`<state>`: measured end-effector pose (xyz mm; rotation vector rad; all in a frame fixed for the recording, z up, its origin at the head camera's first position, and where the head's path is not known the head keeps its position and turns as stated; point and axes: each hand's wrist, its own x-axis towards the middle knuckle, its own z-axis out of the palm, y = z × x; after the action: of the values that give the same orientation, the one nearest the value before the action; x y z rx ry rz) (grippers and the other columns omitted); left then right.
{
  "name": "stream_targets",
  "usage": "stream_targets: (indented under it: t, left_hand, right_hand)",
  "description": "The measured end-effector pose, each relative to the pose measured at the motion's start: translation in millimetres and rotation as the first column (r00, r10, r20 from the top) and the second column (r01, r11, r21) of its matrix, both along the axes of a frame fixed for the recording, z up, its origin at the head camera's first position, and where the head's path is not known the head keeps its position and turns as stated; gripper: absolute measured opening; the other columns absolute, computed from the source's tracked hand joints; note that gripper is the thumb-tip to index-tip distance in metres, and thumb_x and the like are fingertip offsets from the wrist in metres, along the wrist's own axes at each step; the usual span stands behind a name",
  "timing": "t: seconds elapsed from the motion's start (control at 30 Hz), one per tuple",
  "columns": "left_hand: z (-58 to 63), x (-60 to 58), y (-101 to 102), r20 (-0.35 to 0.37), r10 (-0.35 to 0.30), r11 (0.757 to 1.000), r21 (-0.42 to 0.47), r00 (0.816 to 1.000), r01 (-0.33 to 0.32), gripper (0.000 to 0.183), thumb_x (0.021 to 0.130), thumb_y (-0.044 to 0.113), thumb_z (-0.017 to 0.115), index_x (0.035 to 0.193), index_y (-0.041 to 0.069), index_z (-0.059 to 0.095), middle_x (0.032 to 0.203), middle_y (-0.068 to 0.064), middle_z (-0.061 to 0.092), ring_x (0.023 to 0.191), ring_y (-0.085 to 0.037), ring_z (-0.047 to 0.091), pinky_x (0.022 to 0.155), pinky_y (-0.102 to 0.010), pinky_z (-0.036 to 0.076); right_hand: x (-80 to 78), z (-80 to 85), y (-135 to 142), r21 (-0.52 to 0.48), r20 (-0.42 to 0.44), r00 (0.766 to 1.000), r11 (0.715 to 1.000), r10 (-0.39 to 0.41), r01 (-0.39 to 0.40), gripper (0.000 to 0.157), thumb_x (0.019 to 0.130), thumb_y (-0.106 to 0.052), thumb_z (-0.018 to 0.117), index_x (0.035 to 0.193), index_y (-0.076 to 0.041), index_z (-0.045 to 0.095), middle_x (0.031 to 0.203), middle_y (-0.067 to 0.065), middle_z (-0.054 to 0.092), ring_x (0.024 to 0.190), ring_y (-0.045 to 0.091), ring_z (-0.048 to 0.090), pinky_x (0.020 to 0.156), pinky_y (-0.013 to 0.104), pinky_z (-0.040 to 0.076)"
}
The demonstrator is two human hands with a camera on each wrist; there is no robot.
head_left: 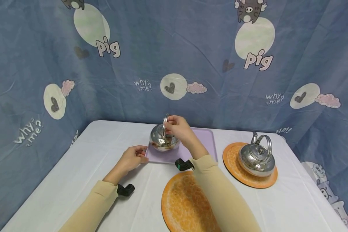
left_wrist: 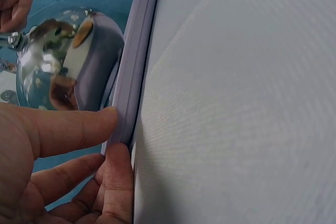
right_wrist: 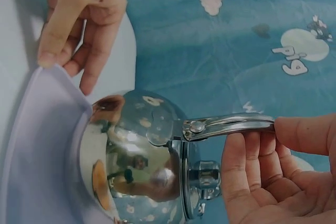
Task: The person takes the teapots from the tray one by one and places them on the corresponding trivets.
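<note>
A shiny steel kettle (head_left: pixel 163 141) stands on the left part of a lilac tray (head_left: pixel 204 141). My right hand (head_left: pixel 170 126) grips the top of its upright metal handle (right_wrist: pixel 231 124), fingers curled round the bar. My left hand (head_left: pixel 142 155) pinches the tray's near left corner; in the left wrist view a finger (left_wrist: pixel 68 132) and the thumb (left_wrist: pixel 118 182) close on the tray rim (left_wrist: pixel 134 77). The kettle's body (right_wrist: pixel 136 161) mirrors the room. Whether its base touches the tray I cannot tell.
A second steel kettle (head_left: pixel 256 158) sits on a round orange mat (head_left: pixel 235 169) at the right. Another orange mat (head_left: pixel 181 203) lies near the front, partly under my right sleeve. A white cloth (head_left: pixel 84 161) covers the table; blue patterned fabric (head_left: pixel 174 48) hangs behind.
</note>
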<state>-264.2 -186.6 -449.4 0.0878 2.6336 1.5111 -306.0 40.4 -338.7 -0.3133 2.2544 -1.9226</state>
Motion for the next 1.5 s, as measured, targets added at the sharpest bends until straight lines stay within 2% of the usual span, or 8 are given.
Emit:
stream_targets:
  t: [0.33,0.63,0.87,1.13,1.5]
  left_hand:
    - [1.9,-1.2,-1.8,0.002,-0.011,1.000,-0.010,1.000,0.011,0.061,0.090,0.002,0.079,0.147,-0.007,0.059,0.117,-0.019,0.070,0.100,-0.020,0.065,0.077,-0.020,0.052]
    - [1.7,2.3,-7.2,-0.007,-0.016,1.000,-0.019,1.000,0.016,0.061,0.089,0.001,0.080,0.145,-0.010,0.058,0.115,-0.020,0.069,0.100,-0.021,0.064,0.075,-0.021,0.051]
    - [-1.8,2.8,-5.1,-0.011,-0.001,1.000,-0.019,1.000,0.000,0.059,0.089,0.001,0.079,0.144,-0.009,0.060,0.114,-0.019,0.069,0.100,-0.022,0.063,0.075,-0.020,0.051]
    - [0.2,0.7,-3.5,0.002,-0.006,1.000,0.003,1.000,0.006,0.060,0.091,-0.001,0.077,0.146,-0.010,0.057,0.115,-0.019,0.068,0.099,-0.021,0.064,0.073,-0.019,0.052]
    - [0.6,-1.5,-0.7,0.008,-0.018,1.000,0.000,1.000,0.018,0.060,0.091,-0.002,0.077,0.146,-0.010,0.057,0.114,-0.018,0.067,0.098,-0.021,0.063,0.072,-0.019,0.052]
  right_hand:
    - [12.5,9.6,28.7,0.015,-0.038,0.998,0.999,0.048,-0.047,0.026,0.108,-0.005,0.059,0.130,0.009,0.058,0.104,0.004,0.060,0.094,0.013,0.062,0.096,0.035,0.062]
    - [31.9,21.2,58.5,0.078,-0.066,0.994,0.994,0.087,-0.082,0.024,0.109,-0.007,0.058,0.129,0.007,0.056,0.110,0.006,0.061,0.100,0.015,0.062,0.102,0.040,0.061]
    - [43.8,19.6,81.6,0.150,-0.110,0.990,0.986,0.090,-0.073,0.027,0.109,-0.008,0.059,0.131,0.007,0.057,0.113,0.010,0.064,0.101,0.015,0.066,0.099,0.039,0.062]
    - [60.6,19.1,100.4,0.193,-0.150,0.984,0.979,0.096,-0.066,0.029,0.109,-0.008,0.060,0.132,0.008,0.058,0.119,0.018,0.068,0.102,0.016,0.070,0.098,0.038,0.063]
    - [84.2,14.1,123.8,0.224,-0.186,0.976,0.972,0.116,-0.073,0.029,0.109,-0.011,0.059,0.131,0.008,0.058,0.116,0.018,0.067,0.103,0.017,0.071,0.097,0.038,0.063]
